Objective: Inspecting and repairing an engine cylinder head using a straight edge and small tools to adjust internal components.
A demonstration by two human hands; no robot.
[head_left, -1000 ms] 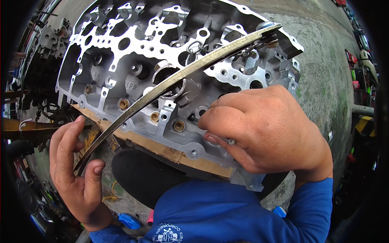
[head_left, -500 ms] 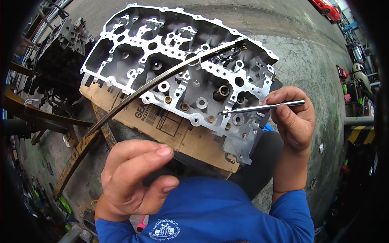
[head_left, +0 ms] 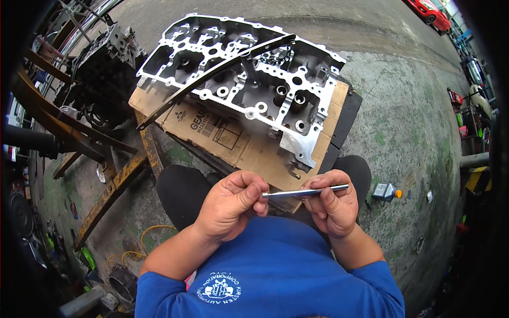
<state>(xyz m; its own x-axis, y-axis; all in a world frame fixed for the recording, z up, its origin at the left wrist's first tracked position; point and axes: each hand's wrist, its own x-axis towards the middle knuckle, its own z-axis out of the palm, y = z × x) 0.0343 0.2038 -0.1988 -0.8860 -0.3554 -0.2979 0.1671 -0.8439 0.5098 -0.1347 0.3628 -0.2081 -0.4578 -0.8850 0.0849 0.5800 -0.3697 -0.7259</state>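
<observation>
In front of my shirt, my right hand (head_left: 335, 208) pinches a slim metal rod-shaped tool (head_left: 289, 193), held nearly level with its tip to the left. My left hand (head_left: 229, 202) is closed at that tip, thumb against fingertips; anything small between them is hidden. Beyond the hands lies an aluminium engine cylinder head (head_left: 252, 113), tilted across a flattened cardboard box (head_left: 212, 132). Two valve springs (head_left: 281, 95) stand in its right part. A long dark metal lever bar (head_left: 193, 84) lies slantwise across it, its near end sticking out to the left.
At the left are a dark engine block (head_left: 101, 69) and a rusty yellow steel stand (head_left: 114, 188) with curved legs. A bottle with an orange cap (head_left: 386, 192) lies on the floor at the right. A red car (head_left: 430, 13) is far off at the upper right.
My right hand has brought the tool back from over the cylinder head toward my body. My left hand has moved right and closed at its tip. The view has shifted.
</observation>
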